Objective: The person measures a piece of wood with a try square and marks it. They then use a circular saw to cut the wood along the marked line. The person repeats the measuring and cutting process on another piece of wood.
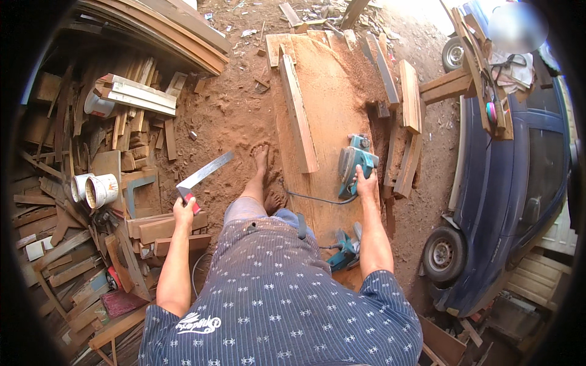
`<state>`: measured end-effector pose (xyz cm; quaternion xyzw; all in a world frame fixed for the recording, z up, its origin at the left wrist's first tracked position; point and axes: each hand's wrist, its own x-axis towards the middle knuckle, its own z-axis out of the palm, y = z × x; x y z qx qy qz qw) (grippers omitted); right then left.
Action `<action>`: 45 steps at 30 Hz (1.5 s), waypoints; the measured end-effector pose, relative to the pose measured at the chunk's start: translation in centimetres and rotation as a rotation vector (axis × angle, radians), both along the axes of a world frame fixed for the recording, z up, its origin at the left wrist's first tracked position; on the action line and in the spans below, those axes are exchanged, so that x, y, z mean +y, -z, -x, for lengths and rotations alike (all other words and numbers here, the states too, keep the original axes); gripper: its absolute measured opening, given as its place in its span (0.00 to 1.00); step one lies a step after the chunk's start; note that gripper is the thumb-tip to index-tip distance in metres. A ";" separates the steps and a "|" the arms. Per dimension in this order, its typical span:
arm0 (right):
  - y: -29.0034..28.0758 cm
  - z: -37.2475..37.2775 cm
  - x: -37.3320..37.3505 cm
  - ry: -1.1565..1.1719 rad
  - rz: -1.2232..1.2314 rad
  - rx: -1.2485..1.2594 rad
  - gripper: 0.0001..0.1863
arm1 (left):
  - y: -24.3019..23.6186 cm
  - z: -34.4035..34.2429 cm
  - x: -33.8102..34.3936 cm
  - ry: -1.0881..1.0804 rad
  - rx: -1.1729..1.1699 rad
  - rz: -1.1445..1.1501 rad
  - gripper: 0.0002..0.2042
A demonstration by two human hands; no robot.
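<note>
My left hand [184,213] is closed on the red handle of a try square [209,171], and its steel blade points up and away over the dirt. My right hand [366,182] grips the rear handle of a teal electric planer [355,160], which is over the right side of a wide wooden bench top [329,91]. From the planer a dark cord loops left across the wood. Lengthwise along the bench's left part lies a squared timber [298,113]. Close to my body sits a second teal power tool [345,251], partly hidden by my shirt and arm.
Timber offcuts [410,97] line the bench's right edge, with sawdust toward the far end. A dark blue car [513,183] stands at the right. Stacked scrap wood [67,244] and white buckets [101,190] fill the left. Long planks [165,30] lie at the far left.
</note>
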<state>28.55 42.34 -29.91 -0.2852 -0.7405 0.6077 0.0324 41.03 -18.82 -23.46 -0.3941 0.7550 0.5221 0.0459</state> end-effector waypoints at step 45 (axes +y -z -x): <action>-12.6 -6.7 -15.6 -0.212 0.074 0.053 0.25 | 7.2 -6.9 -3.6 0.175 -0.221 0.207 0.12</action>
